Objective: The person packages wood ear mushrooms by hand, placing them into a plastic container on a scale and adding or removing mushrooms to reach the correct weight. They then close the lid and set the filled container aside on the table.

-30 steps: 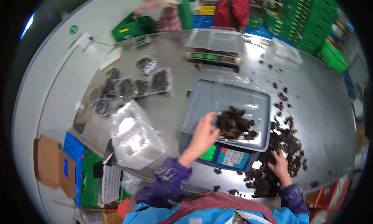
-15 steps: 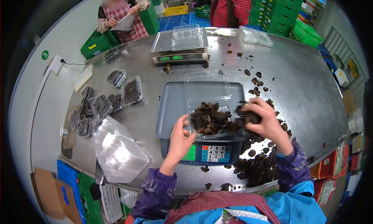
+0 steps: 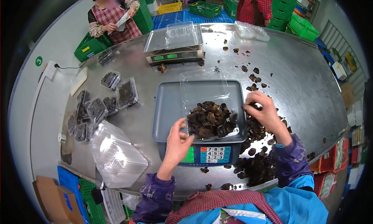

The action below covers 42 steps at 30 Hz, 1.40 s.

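A clear plastic clamshell box (image 3: 237, 129) with its lid (image 3: 203, 84) raised lies on the grey tray (image 3: 165, 125) of a digital scale (image 3: 215, 155). Dark brown wood ear mushrooms (image 3: 210, 119) are heaped inside the box. My left hand (image 3: 178, 140) is at the box's left edge, thumb and fingers apart, fingertips against the plastic. To the right of the box, over the tray's edge, my right hand (image 3: 262, 109) pinches a small dark piece, apparently wood ear mushroom. More loose wood ear mushrooms (image 3: 258, 167) lie beneath and beside that forearm.
Filled boxes (image 3: 97, 109) and stacked empty lids or boxes (image 3: 116, 158) stand at the left. A second scale (image 3: 175, 55) holds an empty clamshell box at the back. Scattered mushroom pieces run along the right. Behind the steel table (image 3: 307, 80) are two people and green crates (image 3: 205, 9).
My right hand has let a clump of mushrooms go into the box and moved slightly up; the heap is fuller. My left hand stays by the box's left edge. The view has shifted slightly.
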Tool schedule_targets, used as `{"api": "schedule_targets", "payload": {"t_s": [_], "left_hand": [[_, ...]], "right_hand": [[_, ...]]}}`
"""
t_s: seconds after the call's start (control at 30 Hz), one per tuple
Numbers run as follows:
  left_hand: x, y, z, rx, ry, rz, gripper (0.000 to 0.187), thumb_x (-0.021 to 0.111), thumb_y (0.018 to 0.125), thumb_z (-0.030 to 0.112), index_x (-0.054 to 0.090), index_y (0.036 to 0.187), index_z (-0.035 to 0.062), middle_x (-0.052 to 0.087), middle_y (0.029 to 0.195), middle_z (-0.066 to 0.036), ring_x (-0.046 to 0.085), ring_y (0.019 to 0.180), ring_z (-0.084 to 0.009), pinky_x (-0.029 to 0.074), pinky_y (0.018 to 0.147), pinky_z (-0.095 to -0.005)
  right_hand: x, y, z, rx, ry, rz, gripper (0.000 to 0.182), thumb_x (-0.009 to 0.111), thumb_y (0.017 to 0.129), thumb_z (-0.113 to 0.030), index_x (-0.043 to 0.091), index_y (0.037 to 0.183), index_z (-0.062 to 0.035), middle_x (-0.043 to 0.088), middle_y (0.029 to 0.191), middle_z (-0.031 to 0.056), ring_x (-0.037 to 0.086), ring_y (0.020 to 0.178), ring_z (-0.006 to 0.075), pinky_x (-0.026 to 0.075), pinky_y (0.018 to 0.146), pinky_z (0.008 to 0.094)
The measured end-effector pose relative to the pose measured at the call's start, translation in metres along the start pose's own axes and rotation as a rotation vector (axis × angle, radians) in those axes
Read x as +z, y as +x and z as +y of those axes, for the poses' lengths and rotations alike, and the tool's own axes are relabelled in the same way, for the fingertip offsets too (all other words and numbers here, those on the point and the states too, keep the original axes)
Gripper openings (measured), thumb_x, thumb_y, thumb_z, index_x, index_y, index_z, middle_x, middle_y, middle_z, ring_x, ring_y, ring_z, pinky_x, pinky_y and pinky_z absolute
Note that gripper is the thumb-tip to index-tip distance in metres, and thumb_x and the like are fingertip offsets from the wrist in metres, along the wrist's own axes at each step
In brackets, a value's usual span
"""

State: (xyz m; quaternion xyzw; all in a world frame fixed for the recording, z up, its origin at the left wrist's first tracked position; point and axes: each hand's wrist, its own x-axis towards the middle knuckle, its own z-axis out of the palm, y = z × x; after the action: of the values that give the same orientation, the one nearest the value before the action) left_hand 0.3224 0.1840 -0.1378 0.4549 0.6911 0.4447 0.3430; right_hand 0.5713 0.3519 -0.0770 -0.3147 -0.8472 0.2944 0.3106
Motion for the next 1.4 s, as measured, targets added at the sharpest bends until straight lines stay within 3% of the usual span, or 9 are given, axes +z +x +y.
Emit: {"api": "schedule_targets", "payload": {"t_s": [0.13, 0.27, 0.47, 0.87, 1.03, 1.17, 1.2, 1.33, 1.4], "left_hand": [[-0.007, -0.004, 0.001, 0.004, 0.014, -0.009, 0.063, 0.065, 0.077, 0.0, 0.037, 0.133, 0.0069, 0.046, 0.12, -0.015, 0.058, 0.081, -0.0138, 0.052, 0.07, -0.0269], [-0.018, -0.007, 0.001, 0.023, 0.056, 0.011, 0.058, 0.064, 0.077, 0.0, 0.041, 0.13, 0.0057, 0.047, 0.119, -0.015, 0.059, 0.082, -0.014, 0.052, 0.07, -0.0273], [-0.031, -0.013, 0.009, -0.01, 0.052, 0.061, 0.051, 0.062, 0.079, 0.002, 0.046, 0.127, 0.0048, 0.048, 0.118, -0.015, 0.059, 0.083, -0.0145, 0.052, 0.071, -0.0277], [-0.04, -0.018, 0.003, 0.007, 0.028, 0.085, 0.049, 0.062, 0.079, 0.001, 0.046, 0.126, 0.0036, 0.049, 0.12, -0.015, 0.059, 0.084, -0.0133, 0.052, 0.071, -0.0271], [-0.03, -0.011, 0.016, -0.017, 0.038, 0.027, 0.051, 0.061, 0.081, -0.001, 0.044, 0.129, 0.0027, 0.046, 0.126, -0.012, 0.055, 0.086, -0.0095, 0.049, 0.07, -0.0218], [-0.02, -0.007, 0.012, 0.041, -0.038, -0.037, 0.052, 0.06, 0.081, -0.002, 0.043, 0.129, 0.0026, 0.046, 0.126, -0.012, 0.055, 0.086, -0.009, 0.049, 0.07, -0.0216], [-0.02, -0.006, 0.013, 0.029, -0.036, -0.018, 0.051, 0.06, 0.079, -0.004, 0.045, 0.128, 0.0024, 0.046, 0.122, -0.012, 0.055, 0.085, -0.01, 0.052, 0.07, -0.0227], [-0.016, 0.0, 0.011, 0.005, -0.026, -0.027, 0.05, 0.061, 0.079, -0.005, 0.046, 0.126, 0.0014, 0.046, 0.119, -0.012, 0.055, 0.083, -0.0106, 0.054, 0.07, -0.0234], [-0.014, 0.003, 0.014, 0.002, -0.021, -0.037, 0.05, 0.061, 0.079, -0.005, 0.046, 0.126, 0.0011, 0.046, 0.119, -0.012, 0.055, 0.083, -0.0105, 0.054, 0.07, -0.0233]], "right_hand": [[-0.031, -0.05, 0.042, 0.203, -0.173, -0.047, 0.014, 0.068, 0.075, -0.007, 0.061, 0.085, -0.0006, 0.059, 0.086, 0.0107, 0.058, 0.078, 0.026, 0.047, 0.071, 0.0343], [-0.045, -0.096, 0.062, 0.373, -0.511, -0.447, 0.039, 0.073, 0.071, -0.014, 0.061, 0.106, -0.0039, 0.062, 0.1, 0.0144, 0.06, 0.095, 0.0321, 0.049, 0.081, 0.039], [-0.036, -0.093, 0.055, 0.3, -0.344, -0.174, 0.031, 0.069, 0.071, -0.003, 0.062, 0.101, -0.0004, 0.065, 0.092, 0.0134, 0.063, 0.084, 0.0298, 0.05, 0.076, 0.0367], [-0.028, -0.075, 0.026, 0.301, -0.235, -0.095, 0.021, 0.063, 0.075, 0.002, 0.062, 0.096, 0.0009, 0.064, 0.078, 0.0085, 0.062, 0.072, 0.0202, 0.049, 0.066, 0.0308], [-0.014, -0.059, 0.007, 0.312, 0.076, -0.051, 0.019, 0.06, 0.08, 0.0, 0.062, 0.098, -0.0022, 0.065, 0.083, 0.0054, 0.061, 0.077, 0.0119, 0.05, 0.066, 0.0271], [-0.015, -0.052, 0.039, 0.271, -0.156, -0.022, 0.025, 0.063, 0.078, -0.011, 0.062, 0.102, -0.0031, 0.066, 0.094, 0.0127, 0.065, 0.087, 0.0269, 0.05, 0.077, 0.0355], [-0.011, -0.059, 0.065, 0.348, -0.245, -0.091, 0.041, 0.069, 0.077, -0.009, 0.056, 0.115, -0.0047, 0.062, 0.099, 0.0109, 0.061, 0.089, 0.0225, 0.05, 0.077, 0.0336], [0.017, -0.103, 0.128, 0.423, -0.555, -0.431, 0.055, 0.073, 0.075, -0.019, 0.051, 0.124, -0.0117, 0.051, 0.117, 0.0128, 0.056, 0.102, 0.0331, 0.049, 0.082, 0.0425], [0.013, -0.107, 0.141, 0.402, -0.485, -0.382, 0.043, 0.071, 0.075, -0.014, 0.057, 0.116, -0.0122, 0.057, 0.105, 0.0137, 0.059, 0.095, 0.0321, 0.049, 0.079, 0.0409]]}}
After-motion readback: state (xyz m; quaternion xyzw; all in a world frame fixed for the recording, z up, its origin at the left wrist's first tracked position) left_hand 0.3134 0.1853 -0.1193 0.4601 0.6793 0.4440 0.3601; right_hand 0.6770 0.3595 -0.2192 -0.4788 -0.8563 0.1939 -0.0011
